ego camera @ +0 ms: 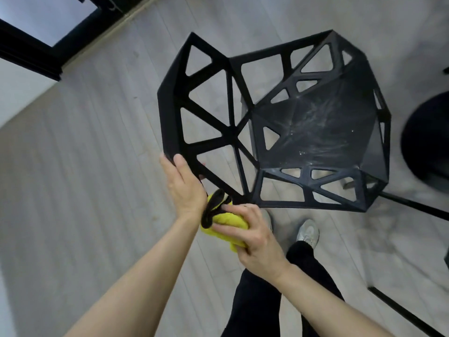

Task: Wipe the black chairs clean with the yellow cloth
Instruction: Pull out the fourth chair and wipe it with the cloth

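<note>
Our left hand grips the black chair backrest's near corner, steadying it, while our right hand clutches the yellow cloth against the frame.

Before you the black angular open-lattice plastic chair on the pale plank floor, your left hand at its backrest's near corner, your right hand just beside, the yellow cloth in it, a dark round object right of the chair.

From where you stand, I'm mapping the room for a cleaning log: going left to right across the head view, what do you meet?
Dark window frame → left hand gripping the backrest edge → yellow cloth in the right hand → black chair seat, streaked with pale dust → pale shoe → round dark object at the right edge.
</note>
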